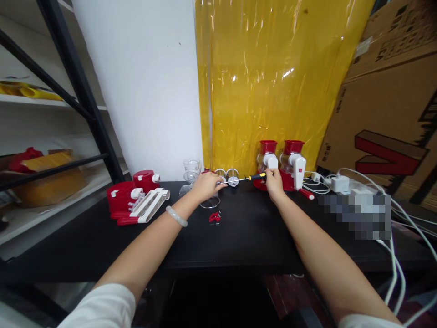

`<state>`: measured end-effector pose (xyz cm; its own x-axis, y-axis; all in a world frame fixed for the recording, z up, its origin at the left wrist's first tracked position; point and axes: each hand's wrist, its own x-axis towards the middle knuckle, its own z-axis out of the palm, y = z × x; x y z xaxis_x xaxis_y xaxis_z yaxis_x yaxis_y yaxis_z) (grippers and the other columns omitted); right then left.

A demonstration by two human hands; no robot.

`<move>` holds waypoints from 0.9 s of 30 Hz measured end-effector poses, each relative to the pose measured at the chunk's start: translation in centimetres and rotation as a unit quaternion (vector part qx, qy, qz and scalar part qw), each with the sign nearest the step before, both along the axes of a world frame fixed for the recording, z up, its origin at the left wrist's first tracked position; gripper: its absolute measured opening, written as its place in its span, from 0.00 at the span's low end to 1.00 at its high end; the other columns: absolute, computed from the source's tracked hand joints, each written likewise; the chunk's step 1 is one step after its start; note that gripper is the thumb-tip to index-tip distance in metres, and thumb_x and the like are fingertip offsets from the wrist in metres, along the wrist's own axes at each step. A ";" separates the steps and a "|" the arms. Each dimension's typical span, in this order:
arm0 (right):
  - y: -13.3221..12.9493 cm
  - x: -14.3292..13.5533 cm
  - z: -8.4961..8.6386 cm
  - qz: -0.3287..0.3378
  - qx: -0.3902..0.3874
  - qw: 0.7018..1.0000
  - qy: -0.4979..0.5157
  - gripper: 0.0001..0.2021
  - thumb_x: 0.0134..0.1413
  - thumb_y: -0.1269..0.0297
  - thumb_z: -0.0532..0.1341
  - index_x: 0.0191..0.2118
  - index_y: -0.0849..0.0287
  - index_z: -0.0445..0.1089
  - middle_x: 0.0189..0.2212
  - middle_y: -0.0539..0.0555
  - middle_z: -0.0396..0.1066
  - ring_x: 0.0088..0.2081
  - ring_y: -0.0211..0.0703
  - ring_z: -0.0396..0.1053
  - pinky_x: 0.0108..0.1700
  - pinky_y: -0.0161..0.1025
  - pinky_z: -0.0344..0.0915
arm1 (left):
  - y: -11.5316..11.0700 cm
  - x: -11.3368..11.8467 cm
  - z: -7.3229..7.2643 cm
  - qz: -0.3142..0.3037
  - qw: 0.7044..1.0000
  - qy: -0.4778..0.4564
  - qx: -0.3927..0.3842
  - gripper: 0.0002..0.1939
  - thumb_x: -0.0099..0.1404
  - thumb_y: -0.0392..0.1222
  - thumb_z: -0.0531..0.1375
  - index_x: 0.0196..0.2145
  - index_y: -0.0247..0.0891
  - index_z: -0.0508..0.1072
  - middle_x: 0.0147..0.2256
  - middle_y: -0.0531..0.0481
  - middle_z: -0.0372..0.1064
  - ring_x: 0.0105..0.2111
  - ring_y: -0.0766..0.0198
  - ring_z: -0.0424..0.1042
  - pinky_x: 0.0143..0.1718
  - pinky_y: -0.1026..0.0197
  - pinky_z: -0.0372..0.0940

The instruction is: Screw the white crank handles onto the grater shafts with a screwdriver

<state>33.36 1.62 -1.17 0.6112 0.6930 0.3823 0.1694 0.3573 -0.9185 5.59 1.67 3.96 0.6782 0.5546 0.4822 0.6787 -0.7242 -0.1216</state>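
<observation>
My right hand [274,183] is closed round the black and yellow handle of a screwdriver [257,176]. Its thin metal shaft points left, and the tip reaches the pinched fingers of my left hand [206,185]. Whether a small part sits in that pinch is hidden. Behind and below the left hand, clear plastic housings [191,166] stand on the black table [246,232]. Small red clips [215,217] with tiny metal pieces, apparently screws, lie in front of it. Two metal grater drums [232,176] stand between my hands, behind the shaft.
Two red and white rotary graters [294,159] stand at the back right. Red bases [122,199] and white crank handles [150,205] lie on the left. White chargers and cables [340,183] spread over the right side beside a large cardboard box [382,109]. A yellow plastic curtain [273,77] hangs behind.
</observation>
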 end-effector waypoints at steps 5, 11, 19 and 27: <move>0.0 0.1 -0.4 -0.013 -0.005 1.000 -0.025 0.12 0.48 0.52 0.57 0.33 0.55 0.63 0.26 0.47 0.64 0.27 0.40 0.65 0.30 0.39 0.67 | -0.2 -0.1 -0.6 0.004 1.000 -0.016 0.011 0.23 0.69 0.58 0.51 0.33 0.40 0.78 0.32 0.44 0.74 0.39 0.55 0.71 0.38 0.58 0.61; -1.2 -0.4 0.4 -0.047 0.051 0.994 -0.089 0.09 0.49 0.57 0.57 0.34 0.56 0.63 0.31 0.51 0.67 0.36 0.43 0.66 0.43 0.43 0.65 | -0.3 0.0 -0.5 -0.007 1.000 -0.013 0.005 0.23 0.70 0.55 0.50 0.30 0.40 0.78 0.30 0.45 0.74 0.36 0.56 0.71 0.38 0.57 0.61; -4.9 5.2 5.1 -0.193 0.174 0.931 -0.256 0.08 0.54 0.66 0.51 0.36 0.58 0.66 0.36 0.56 0.67 0.41 0.46 0.66 0.47 0.45 0.63 | 0.2 -0.1 -0.6 -0.018 1.000 -0.013 0.005 0.23 0.69 0.57 0.50 0.31 0.40 0.78 0.31 0.44 0.73 0.37 0.54 0.71 0.40 0.56 0.61; -9.6 21.0 -0.3 -0.272 -0.051 0.917 -0.286 0.07 0.34 0.75 0.55 0.20 0.55 0.66 0.17 0.54 0.59 0.26 0.49 0.62 0.37 0.53 0.60 | 0.2 -0.1 -0.6 -0.015 1.000 -0.007 0.011 0.22 0.70 0.54 0.50 0.31 0.40 0.78 0.31 0.45 0.73 0.37 0.56 0.71 0.40 0.57 0.61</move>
<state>54.39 -7.94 -1.50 0.5972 0.3951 0.6980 0.7617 -0.0065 -0.6479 5.54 1.91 3.32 0.6866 0.5233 0.5048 0.6592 -0.7409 -0.1285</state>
